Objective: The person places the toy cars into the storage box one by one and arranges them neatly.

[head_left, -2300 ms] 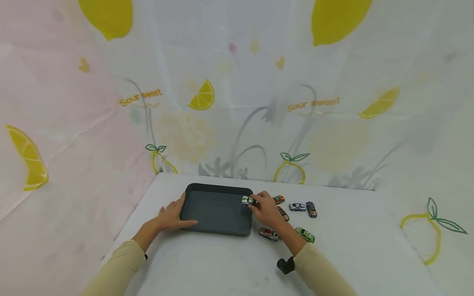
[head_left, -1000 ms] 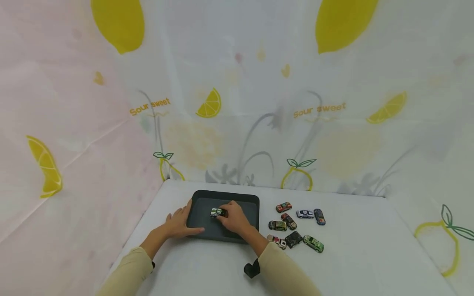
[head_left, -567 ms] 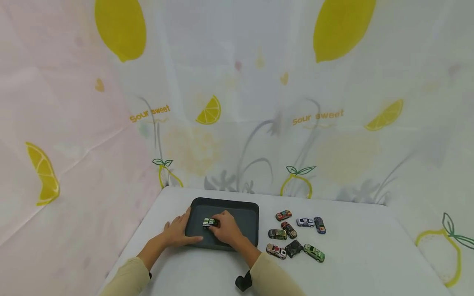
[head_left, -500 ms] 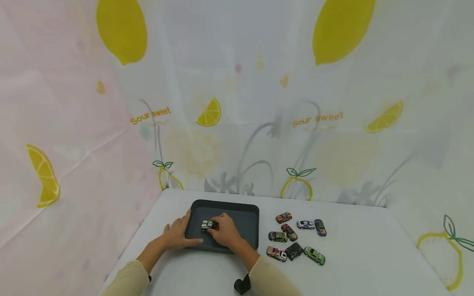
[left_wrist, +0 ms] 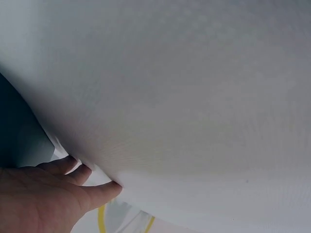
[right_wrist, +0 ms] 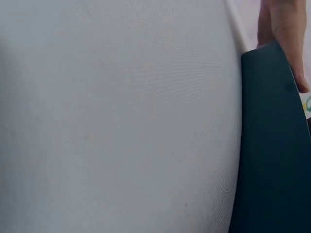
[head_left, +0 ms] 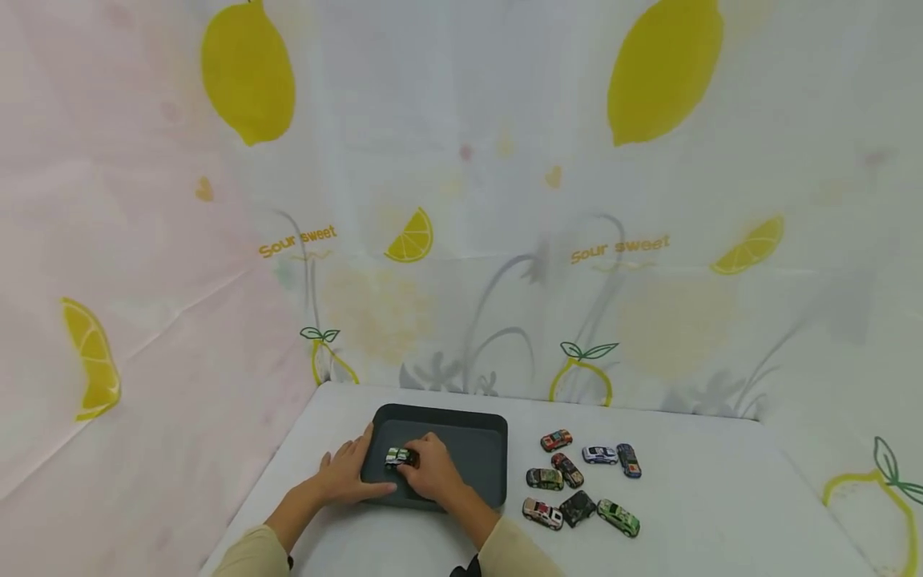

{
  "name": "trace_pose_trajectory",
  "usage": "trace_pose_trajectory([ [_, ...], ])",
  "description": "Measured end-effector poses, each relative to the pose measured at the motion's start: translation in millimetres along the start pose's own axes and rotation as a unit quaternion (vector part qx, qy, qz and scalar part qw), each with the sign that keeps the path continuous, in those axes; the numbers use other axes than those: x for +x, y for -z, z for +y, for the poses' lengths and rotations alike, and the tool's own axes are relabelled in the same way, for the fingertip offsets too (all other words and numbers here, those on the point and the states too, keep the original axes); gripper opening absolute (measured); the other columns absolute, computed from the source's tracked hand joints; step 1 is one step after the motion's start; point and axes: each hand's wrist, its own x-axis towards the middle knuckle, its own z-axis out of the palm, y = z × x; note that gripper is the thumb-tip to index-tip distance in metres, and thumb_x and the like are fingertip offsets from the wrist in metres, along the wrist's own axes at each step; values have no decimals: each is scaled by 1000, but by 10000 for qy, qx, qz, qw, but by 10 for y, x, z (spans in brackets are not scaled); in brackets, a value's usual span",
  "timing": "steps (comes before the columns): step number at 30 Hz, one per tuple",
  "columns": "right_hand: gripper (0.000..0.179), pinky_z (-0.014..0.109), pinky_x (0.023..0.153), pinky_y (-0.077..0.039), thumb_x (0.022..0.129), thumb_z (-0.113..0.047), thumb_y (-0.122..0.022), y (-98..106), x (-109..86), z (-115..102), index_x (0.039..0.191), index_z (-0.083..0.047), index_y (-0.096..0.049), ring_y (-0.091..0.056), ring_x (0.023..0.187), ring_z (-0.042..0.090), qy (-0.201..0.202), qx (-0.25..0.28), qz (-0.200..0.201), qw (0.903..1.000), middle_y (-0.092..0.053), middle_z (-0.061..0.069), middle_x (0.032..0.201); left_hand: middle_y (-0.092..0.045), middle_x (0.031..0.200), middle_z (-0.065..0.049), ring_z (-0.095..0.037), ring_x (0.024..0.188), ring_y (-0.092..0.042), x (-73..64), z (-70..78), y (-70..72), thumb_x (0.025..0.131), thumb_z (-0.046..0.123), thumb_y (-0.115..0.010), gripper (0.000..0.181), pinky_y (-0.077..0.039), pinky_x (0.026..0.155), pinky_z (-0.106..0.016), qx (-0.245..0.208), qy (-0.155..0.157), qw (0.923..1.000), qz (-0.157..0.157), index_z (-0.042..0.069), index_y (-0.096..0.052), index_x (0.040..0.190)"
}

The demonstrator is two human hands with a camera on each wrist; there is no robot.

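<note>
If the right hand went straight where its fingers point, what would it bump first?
Likely the left wall of the dark grey rectangular tray, met by the green-and-white toy car the right hand pinches. How high it sits is unclear.

Soft, even, rather dim light fills the head view from a source out of frame, leaving the backdrop (head_left: 461,88) muted and greyish. Faint, blurry-edged shadows lie on the worktop (head_left: 692,497) under the forearms and along the near side of the tray (head_left: 465,461). The toy cars (head_left: 546,479) look small, their printed detail smeared. In the left wrist view the worktop turns dull grey, darker toward the top, with fine rippling; its edge bows. The right wrist view ripples too, its left margin shaded, the tray nearly featureless dark teal.
</note>
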Motion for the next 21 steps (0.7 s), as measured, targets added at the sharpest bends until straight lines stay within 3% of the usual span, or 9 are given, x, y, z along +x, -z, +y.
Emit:
trace_pose_trajectory([
  [7, 28, 24, 74, -51, 86, -20, -77, 8, 51, -37, 111, -7, -74, -58, 84, 11, 161, -178, -9, 9997, -64, 4, 98, -34, 155, -28, -50, 141, -31, -2, -17, 42, 74, 71, -71, 126, -17, 105, -78, 49, -26, 9999, 89, 1, -9, 158],
  [15, 31, 24, 76, -52, 86, -22, -78, -81, 38, -72, 113, -6, -73, -60, 86, 11, 74, -236, -183, 9995, -63, 5, 100, -34, 154, -30, -53, 140, -30, -64, -28, 8, 74, 69, -72, 125, -16, 104, -80, 6, 6, 10000, 1, 1, -8, 158],
  [21, 31, 26, 76, -53, 85, -20, -78, -48, 90, -106, 112, -4, -73, -61, 86, 14, 153, -232, -147, 9995, -64, 7, 99, -33, 156, -27, -50, 142, -29, -5, 15, 23, 74, 70, -71, 125, -15, 105, -79, -54, -32, 10000, -34, 3, -8, 159],
])
